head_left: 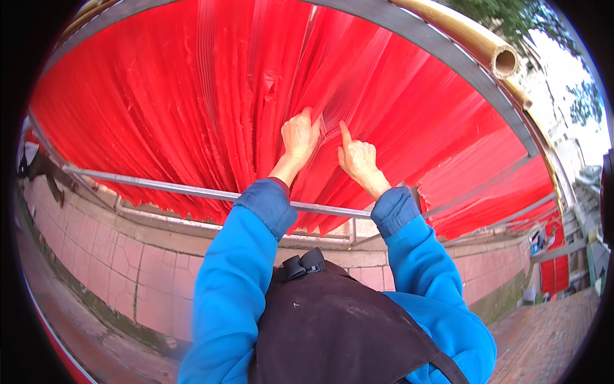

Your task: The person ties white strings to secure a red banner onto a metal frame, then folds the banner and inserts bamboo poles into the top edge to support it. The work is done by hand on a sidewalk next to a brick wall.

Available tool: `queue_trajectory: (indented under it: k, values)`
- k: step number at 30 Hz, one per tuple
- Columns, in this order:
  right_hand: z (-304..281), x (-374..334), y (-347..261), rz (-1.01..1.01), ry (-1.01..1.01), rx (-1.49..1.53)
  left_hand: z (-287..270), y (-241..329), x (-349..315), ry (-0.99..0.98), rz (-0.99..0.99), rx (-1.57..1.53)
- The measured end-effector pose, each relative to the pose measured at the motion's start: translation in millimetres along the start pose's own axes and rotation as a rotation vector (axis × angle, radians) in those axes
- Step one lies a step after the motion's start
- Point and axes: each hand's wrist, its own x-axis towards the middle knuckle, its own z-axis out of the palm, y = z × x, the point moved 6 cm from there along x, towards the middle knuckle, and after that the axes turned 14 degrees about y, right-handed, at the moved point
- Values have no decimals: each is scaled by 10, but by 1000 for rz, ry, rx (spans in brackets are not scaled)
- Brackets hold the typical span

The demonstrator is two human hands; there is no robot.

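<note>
Red sheets (153, 109), set side by side in narrow, roughly parallel folds, fill the space between the upper rail and the lower rail of a metal frame, directly in front of the person. Their lower edges are uneven and extend past the lower rail (160, 185). Fine pale lines show among the folds around the fingers. Whether the material is paper or cloth cannot be determined.

Left hand (298, 139): positioned at the middle of the sheets, back of the hand facing up, fingers bent inward, one digit directed toward the upper rail (428, 32). The hand is narrow; whether a fold is pinched in it cannot be determined. The wrist is angled slightly to the right.

Right hand (359, 158): positioned just beside the left hand, slightly lower in view. The index finger is extended toward the upper rail; the remaining fingers are curled. Contact between fingertip and sheet cannot be confirmed.

Both forearms reach forward over the lower rail, elbows bent, in blue sleeves (236, 269) with turned-back dark blue cuffs (268, 206). Between the arms is a dark apron (326, 326) with a black buckle (304, 264).

A bamboo pole (470, 35), its hollow end exposed, lies beyond the upper rail. Pink paving (121, 265) extends below the frame.
</note>
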Motion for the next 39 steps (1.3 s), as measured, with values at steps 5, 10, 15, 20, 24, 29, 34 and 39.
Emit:
queue_trajectory:
  k: [5,10,15,20,24,29,34,39]
  values:
    - [-54,-31,-91,86,-19,-62,-14,-3,68,-121,22,-42]
    - [64,129,-296,42,-81,-73,65,43,49,-206,8,-56]
    - [356,100,-303,-19,-137,-122,82,-15,-67,-71,-4,-15]
    - [526,-54,-220,-45,-234,-40,193,60,-315,-71,-68,95]
    - [518,-8,-214,-26,-142,37,218,110,-371,-52,-106,126]
    - [585,-15,-281,20,-119,122,258,-6,-387,-50,-139,131]
    - [522,-68,-364,23,-70,157,252,-128,-360,-58,-104,51]
    - [529,-100,-412,77,-46,154,194,-175,-350,-55,-119,-122]
